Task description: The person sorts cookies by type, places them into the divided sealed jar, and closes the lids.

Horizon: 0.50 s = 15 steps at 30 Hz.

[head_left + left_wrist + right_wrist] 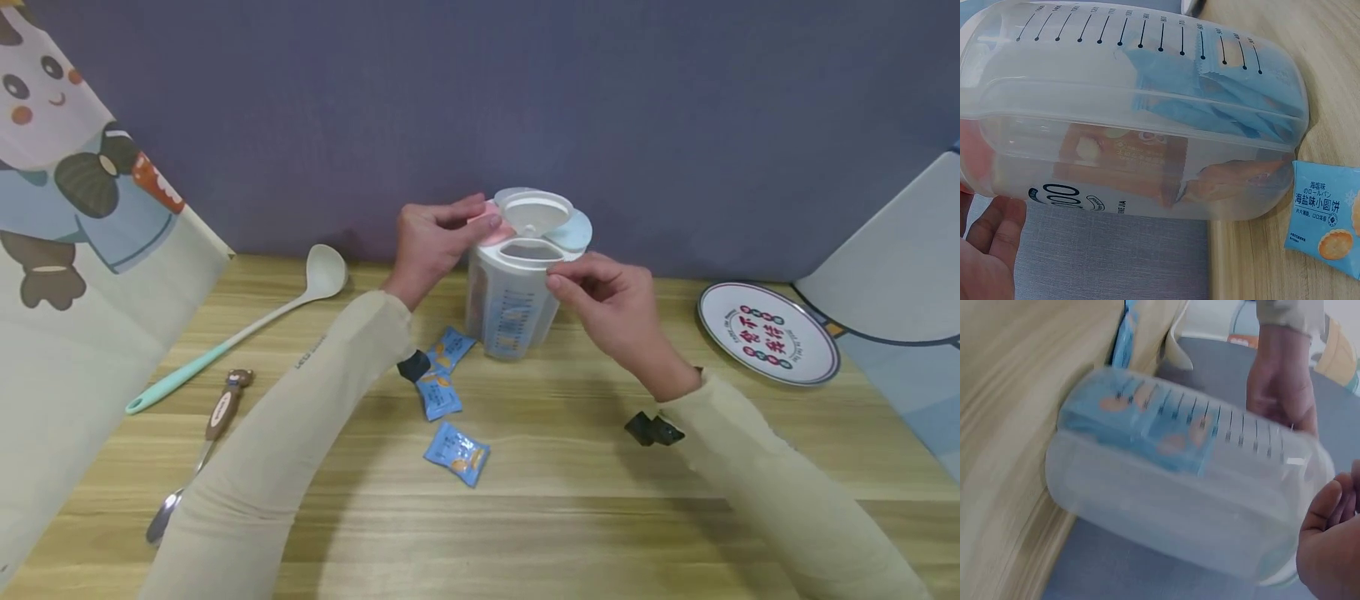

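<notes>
A clear lidded storage container (487, 296) stands upright against the back wall, its lid sections pink (492, 229), white and pale blue (573, 232). A clear flap (534, 215) is raised over the front opening. My left hand (438, 242) grips the pink side of the lid, thumb on top. At the front right rim, my right hand (611, 304) pinches with thumb and fingertips, other fingers curled. Inside are blue biscuit packets (1166, 440) in one compartment and brown-orange packets (1122, 156) in another. Blue biscuit packets (457, 452) lie on the table near its base.
On the left lie a ladle (326, 272) with a mint handle and a brown bear-handled utensil (225, 406), partly behind my left sleeve. A white plate (768, 333) with red lettering sits at the right. The grey-blue wall (675, 125) rises directly behind the container.
</notes>
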Available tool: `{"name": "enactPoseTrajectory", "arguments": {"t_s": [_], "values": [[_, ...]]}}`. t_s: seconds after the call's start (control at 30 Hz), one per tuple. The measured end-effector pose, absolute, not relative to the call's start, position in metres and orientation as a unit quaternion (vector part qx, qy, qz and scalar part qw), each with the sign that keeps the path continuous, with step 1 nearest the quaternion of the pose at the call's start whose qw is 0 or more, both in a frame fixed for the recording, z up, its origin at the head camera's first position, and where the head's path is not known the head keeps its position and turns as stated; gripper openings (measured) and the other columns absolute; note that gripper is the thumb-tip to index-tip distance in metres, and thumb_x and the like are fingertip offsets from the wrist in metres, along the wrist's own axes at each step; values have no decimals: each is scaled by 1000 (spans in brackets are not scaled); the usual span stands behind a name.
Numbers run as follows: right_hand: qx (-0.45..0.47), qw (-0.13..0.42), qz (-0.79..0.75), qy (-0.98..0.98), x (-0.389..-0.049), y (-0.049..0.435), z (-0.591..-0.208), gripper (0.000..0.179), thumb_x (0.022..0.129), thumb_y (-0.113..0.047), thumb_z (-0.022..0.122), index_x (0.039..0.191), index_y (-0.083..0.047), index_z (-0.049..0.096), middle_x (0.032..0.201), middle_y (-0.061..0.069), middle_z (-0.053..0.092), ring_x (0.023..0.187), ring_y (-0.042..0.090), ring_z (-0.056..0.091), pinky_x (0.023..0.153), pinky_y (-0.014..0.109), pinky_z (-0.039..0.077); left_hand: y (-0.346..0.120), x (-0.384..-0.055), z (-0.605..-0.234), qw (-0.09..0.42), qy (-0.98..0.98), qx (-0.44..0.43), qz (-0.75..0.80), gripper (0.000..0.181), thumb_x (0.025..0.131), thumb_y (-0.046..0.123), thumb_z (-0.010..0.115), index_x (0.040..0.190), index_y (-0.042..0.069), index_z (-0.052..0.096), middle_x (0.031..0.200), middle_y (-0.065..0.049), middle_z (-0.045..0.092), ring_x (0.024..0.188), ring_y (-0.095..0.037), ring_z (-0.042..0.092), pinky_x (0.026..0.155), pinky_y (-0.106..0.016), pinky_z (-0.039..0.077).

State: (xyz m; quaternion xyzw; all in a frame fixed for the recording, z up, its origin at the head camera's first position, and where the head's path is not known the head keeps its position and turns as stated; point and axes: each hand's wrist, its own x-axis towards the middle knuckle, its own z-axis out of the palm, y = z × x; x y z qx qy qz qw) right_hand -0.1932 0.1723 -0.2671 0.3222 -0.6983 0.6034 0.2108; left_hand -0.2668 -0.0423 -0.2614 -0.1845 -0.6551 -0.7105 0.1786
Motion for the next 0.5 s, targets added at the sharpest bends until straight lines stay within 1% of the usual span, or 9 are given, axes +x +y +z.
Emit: {"name": "enactPoseTrajectory", "arguments": {"t_s": [0.1,0.2,0.3,0.37,0.5], "values": [[352,196,586,-703,-188,168,-273,10,79,18,66,86,11,68,82,14,67,67,11,58,55,18,47,-42,-257,-253,177,-661,-186,-705,27,74,8,82,93,-7,71,99,-15,69,97,-15,66,82,-27,53],[367,177,563,-719,-185,165,-284,15,77,21,65,86,10,68,80,11,66,64,10,56,52,18,46,-42,-255,-252,179,-661,-191,-703,27,75,8,81,94,-7,71,99,-16,69,97,-15,66,82,-27,53],[371,154,537,-742,-181,161,-295,14,77,19,67,86,8,70,74,7,64,58,10,52,48,19,43,-43,-254,-253,182,-663,-192,-701,27,75,8,81,93,-8,71,100,-16,68,97,-15,66,82,-27,53],[370,130,518,-760,-178,159,-304,13,78,15,68,87,6,70,72,5,63,58,11,51,48,20,42,-43,-253,-252,182,-664,-191,-700,27,75,9,81,93,-8,71,101,-15,68,97,-14,66,82,-27,53],[356,70,497,-788,-173,154,-320,9,81,8,70,89,4,71,74,1,64,62,11,55,51,22,46,-43,-251,-252,179,-667,-185,-699,27,75,10,81,94,-7,71,102,-14,68,98,-14,65,82,-26,52]]}}
